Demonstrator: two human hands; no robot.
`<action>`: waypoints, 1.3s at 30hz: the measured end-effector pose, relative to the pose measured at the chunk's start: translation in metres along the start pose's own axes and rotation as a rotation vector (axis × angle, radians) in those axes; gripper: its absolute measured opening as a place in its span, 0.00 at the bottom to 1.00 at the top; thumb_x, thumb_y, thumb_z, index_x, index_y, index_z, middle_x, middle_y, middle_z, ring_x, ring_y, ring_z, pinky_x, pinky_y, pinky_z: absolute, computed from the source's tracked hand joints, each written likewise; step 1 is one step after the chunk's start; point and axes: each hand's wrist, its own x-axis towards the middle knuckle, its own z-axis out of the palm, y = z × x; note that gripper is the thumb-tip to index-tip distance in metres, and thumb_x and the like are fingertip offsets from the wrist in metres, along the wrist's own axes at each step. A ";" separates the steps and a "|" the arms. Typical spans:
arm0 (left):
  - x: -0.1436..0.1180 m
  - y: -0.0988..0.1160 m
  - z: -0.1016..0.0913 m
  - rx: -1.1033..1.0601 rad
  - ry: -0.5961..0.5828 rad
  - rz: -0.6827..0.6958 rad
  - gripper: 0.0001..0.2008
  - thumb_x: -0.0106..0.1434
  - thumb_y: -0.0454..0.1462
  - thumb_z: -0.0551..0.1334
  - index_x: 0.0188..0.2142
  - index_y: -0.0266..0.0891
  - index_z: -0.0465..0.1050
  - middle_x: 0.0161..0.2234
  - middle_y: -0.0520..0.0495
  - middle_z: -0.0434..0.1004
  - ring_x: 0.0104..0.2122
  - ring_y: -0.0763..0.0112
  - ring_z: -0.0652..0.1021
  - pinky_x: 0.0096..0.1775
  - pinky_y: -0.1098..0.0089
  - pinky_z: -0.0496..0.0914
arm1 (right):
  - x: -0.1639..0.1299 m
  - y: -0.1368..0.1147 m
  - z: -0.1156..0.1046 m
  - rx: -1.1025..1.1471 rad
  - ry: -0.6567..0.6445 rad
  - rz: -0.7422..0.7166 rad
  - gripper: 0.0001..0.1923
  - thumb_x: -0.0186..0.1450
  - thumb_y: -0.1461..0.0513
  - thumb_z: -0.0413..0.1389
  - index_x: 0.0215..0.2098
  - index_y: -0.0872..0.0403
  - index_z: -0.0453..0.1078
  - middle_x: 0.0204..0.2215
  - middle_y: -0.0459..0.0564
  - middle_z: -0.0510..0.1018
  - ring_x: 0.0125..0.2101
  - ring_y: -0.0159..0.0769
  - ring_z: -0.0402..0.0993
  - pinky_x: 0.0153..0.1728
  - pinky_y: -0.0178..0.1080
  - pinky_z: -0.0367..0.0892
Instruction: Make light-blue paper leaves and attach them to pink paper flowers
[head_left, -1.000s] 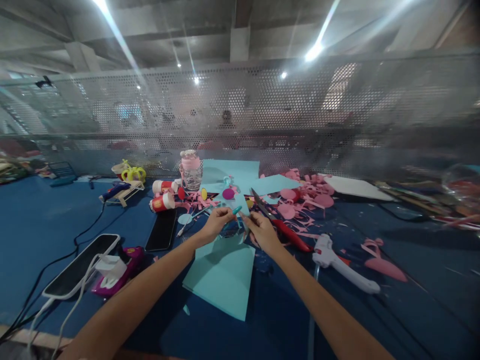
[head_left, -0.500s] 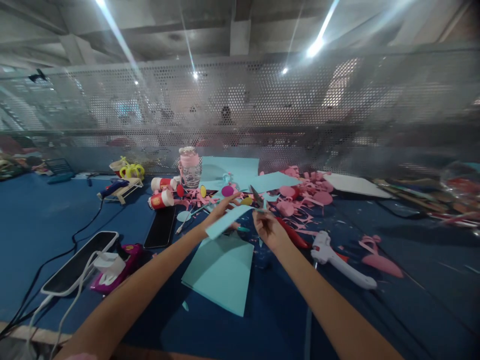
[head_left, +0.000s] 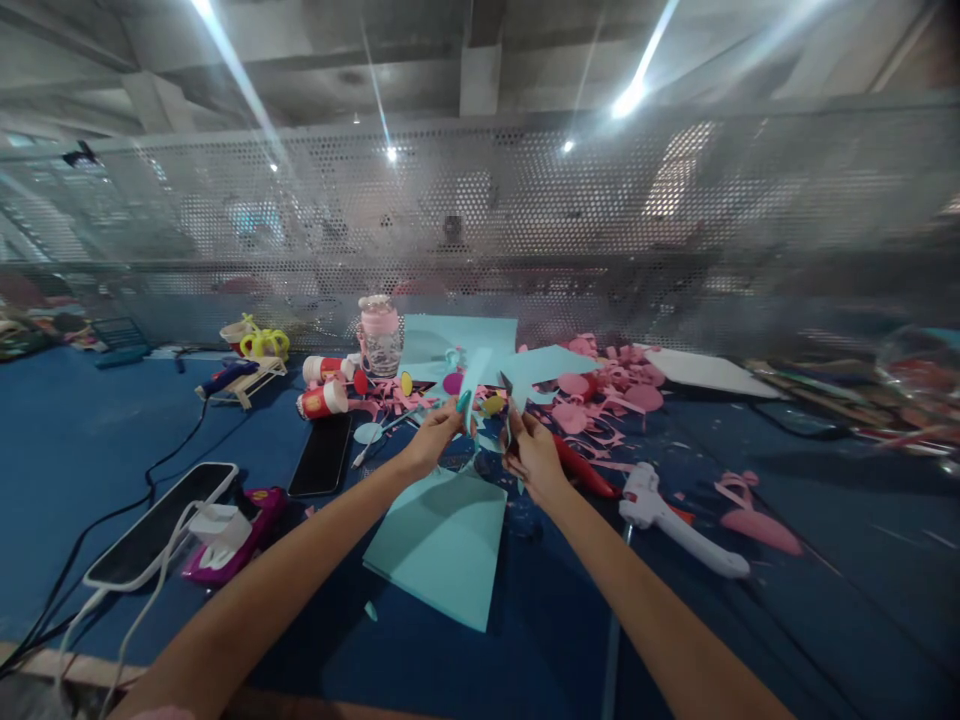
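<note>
Scissors [head_left: 507,412] mostly behind right hand [head_left: 531,455]

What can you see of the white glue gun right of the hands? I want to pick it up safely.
The white glue gun lies flat on the blue table, right of the right hand, which does not touch it. It looks like plastic, its long part pointing right and toward the camera. A red-handled tool lies against its far end. No hand touches it.

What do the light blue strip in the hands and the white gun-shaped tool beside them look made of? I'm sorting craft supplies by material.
The light blue strip, held up by the left hand, looks like matte craft paper: thin, flat-coloured and bending. The white gun-shaped tool, lying on the blue table near the right hand, looks like smooth moulded plastic with a slight sheen.
</note>
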 end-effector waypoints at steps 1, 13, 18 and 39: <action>0.000 0.002 0.000 0.020 -0.032 0.016 0.24 0.52 0.54 0.58 0.17 0.36 0.68 0.29 0.49 0.65 0.32 0.73 0.66 0.38 0.70 0.63 | -0.001 0.001 0.002 -0.078 -0.014 -0.030 0.18 0.53 0.48 0.56 0.24 0.53 0.59 0.09 0.36 0.62 0.05 0.20 0.48 0.05 0.27 0.45; 0.008 0.006 -0.013 0.420 -0.210 0.049 0.28 0.51 0.57 0.57 0.11 0.35 0.62 0.25 0.49 0.60 0.29 0.72 0.64 0.34 0.68 0.61 | -0.009 0.001 0.000 -0.557 -0.161 -0.220 0.05 0.54 0.60 0.56 0.23 0.52 0.65 0.08 0.38 0.63 0.10 0.29 0.58 0.14 0.33 0.54; 0.008 -0.002 -0.016 0.404 -0.076 0.029 0.24 0.51 0.55 0.58 0.18 0.35 0.63 0.23 0.52 0.59 0.27 0.74 0.63 0.31 0.70 0.59 | -0.010 0.004 0.000 -0.496 -0.255 -0.175 0.10 0.54 0.57 0.57 0.34 0.53 0.68 0.14 0.38 0.68 0.08 0.26 0.59 0.11 0.31 0.55; 0.008 0.005 -0.017 0.701 -0.063 0.177 0.10 0.57 0.39 0.59 0.23 0.37 0.70 0.41 0.45 0.65 0.45 0.64 0.65 0.50 0.61 0.56 | -0.014 -0.002 0.003 -0.534 0.001 -0.481 0.13 0.58 0.56 0.54 0.39 0.50 0.72 0.38 0.50 0.77 0.41 0.42 0.72 0.45 0.44 0.63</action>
